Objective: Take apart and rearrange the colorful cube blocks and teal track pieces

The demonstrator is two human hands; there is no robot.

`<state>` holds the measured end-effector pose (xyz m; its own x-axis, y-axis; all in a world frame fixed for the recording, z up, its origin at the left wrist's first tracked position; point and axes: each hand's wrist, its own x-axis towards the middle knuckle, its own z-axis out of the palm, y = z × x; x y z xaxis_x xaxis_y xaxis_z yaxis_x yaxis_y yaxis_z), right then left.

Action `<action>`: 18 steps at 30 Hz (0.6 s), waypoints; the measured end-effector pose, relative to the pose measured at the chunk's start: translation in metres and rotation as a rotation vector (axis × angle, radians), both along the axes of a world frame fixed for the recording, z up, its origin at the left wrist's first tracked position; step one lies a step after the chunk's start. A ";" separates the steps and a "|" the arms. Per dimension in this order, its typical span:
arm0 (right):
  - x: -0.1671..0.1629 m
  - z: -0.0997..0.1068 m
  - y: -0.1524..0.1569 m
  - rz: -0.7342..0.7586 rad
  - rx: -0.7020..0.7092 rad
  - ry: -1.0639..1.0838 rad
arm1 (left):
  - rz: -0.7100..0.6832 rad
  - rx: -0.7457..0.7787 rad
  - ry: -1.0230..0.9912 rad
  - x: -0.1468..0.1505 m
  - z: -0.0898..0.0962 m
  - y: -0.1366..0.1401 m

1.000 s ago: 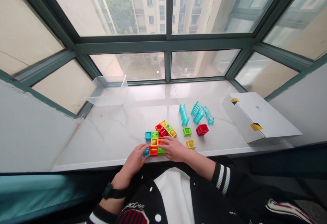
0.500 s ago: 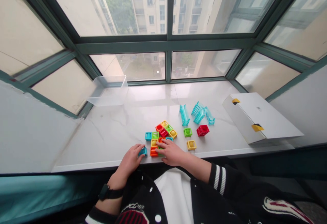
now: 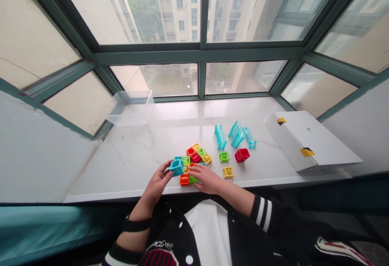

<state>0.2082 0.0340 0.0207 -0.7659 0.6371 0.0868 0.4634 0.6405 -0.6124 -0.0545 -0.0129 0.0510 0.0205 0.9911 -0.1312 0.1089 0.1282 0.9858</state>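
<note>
My left hand (image 3: 158, 180) pinches a blue hollow cube block (image 3: 176, 167) between thumb and fingers, lifted above the white sill. Behind it, partly covered, sits a cluster of joined blocks in several colours; an orange block (image 3: 184, 179) forms its near corner. My right hand (image 3: 206, 178) rests flat with fingers stretched over the right side of this cluster, hiding some of its blocks. At the cluster's far side are a red block (image 3: 195, 157), a green block (image 3: 201, 152) and a yellow block (image 3: 207, 158).
Right of my hands lie a loose green block (image 3: 224, 157), a yellow block (image 3: 228, 172) and a taller red block (image 3: 242, 155). Clear blue track pieces (image 3: 237, 134) lie behind them. A transparent bin (image 3: 130, 118) stands back left, a white box (image 3: 313, 140) at right.
My left hand has picked the blue block up off the sill and brought it up and slightly right, in front of the cluster. The right hand stays on the cluster.
</note>
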 end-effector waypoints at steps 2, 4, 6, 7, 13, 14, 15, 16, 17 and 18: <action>0.004 0.005 0.002 -0.105 -0.030 0.138 | -0.014 -0.009 -0.047 0.008 0.000 0.000; 0.008 0.012 0.002 -0.203 -0.076 0.255 | -0.051 -0.016 -0.089 0.017 -0.002 -0.001; 0.011 0.019 0.000 -0.230 -0.136 0.318 | -0.085 -0.010 -0.118 0.025 -0.005 -0.001; 0.012 0.021 -0.002 -0.220 -0.163 0.328 | -0.096 -0.007 -0.126 0.030 -0.007 -0.001; 0.011 0.020 -0.008 -0.280 -0.164 0.305 | -0.064 0.039 -0.092 0.063 -0.014 0.007; 0.011 0.018 -0.008 -0.312 -0.152 0.319 | -0.060 0.048 -0.079 0.068 -0.014 0.009; 0.011 0.017 -0.007 -0.341 -0.140 0.338 | -0.059 0.057 -0.066 0.073 -0.013 0.010; 0.013 0.017 -0.006 -0.362 -0.127 0.359 | -0.060 0.069 -0.056 0.078 -0.012 0.011; 0.015 0.017 -0.006 -0.374 -0.114 0.379 | -0.065 0.085 -0.051 0.082 -0.011 0.012; 0.017 0.018 -0.005 -0.380 -0.103 0.393 | -0.075 0.105 -0.050 0.085 -0.009 0.012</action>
<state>0.2254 0.0289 0.0391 -0.4033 0.8825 0.2421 0.3739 0.4004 -0.8366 0.0305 -0.0007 0.0417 0.0995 0.9947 -0.0241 0.0644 0.0177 0.9978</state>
